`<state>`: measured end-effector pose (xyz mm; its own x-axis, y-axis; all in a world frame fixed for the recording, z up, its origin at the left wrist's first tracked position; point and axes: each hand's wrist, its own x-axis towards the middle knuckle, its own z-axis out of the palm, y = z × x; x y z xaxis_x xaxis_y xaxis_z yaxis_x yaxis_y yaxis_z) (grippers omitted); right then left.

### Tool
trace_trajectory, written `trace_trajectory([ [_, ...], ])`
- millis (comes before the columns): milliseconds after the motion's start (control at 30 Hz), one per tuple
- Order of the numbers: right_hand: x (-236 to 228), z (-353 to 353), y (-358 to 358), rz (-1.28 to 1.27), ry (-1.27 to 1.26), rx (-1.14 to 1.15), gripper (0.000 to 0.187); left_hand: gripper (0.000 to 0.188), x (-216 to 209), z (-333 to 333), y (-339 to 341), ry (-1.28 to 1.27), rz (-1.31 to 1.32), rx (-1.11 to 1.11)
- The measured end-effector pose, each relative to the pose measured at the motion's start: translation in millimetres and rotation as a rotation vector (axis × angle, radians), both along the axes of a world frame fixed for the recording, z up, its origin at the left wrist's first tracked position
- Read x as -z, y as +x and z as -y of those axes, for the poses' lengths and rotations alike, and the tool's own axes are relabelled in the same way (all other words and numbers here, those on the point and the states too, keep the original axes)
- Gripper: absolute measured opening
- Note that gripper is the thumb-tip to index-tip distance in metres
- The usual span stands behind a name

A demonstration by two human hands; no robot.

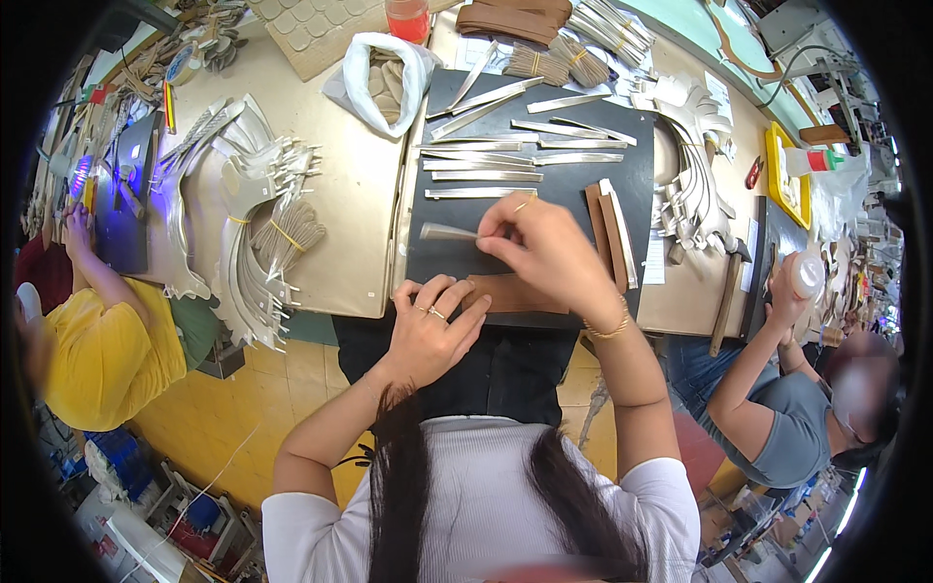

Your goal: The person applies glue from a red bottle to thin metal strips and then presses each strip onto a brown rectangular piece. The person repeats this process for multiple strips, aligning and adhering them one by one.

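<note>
At the near edge of a black mat [583, 223], my left hand [437, 325] has its fingers bent over the left end of a brown leather-like strip [525, 294]. Just above that strip, my right hand [535, 238] pinches one end of a thin silvery strip [445, 231], which points left over the mat. Several silvery strips [486, 176] lie in loose rows farther up the mat. Brown strips [604, 233], one with a silvery strip along it, stand lengthwise to the right of my right hand.
Curved silvery pieces lie bundled at left [238, 233] and right [690, 146]. A white bag [389, 87] of beige pieces and a red cup [406, 21] stand beyond. A hammer [727, 301] lies right. Co-workers sit at left [107, 350] and right [777, 428].
</note>
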<state>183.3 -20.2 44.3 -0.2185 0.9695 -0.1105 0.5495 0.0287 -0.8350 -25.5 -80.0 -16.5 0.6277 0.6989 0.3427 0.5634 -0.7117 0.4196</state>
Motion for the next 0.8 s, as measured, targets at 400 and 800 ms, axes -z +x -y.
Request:
trace_trajectory([
  [400, -3, 14, 30, -1.134, -0.465, 0.275, 0.014, 0.036, -4, -3, 1, -0.004, -0.030, -0.003],
  [800, -6, 26, 29, -1.078, -0.357, 0.316, 0.013, 0.037, -3, 2, 2, -0.005, -0.032, -0.022],
])
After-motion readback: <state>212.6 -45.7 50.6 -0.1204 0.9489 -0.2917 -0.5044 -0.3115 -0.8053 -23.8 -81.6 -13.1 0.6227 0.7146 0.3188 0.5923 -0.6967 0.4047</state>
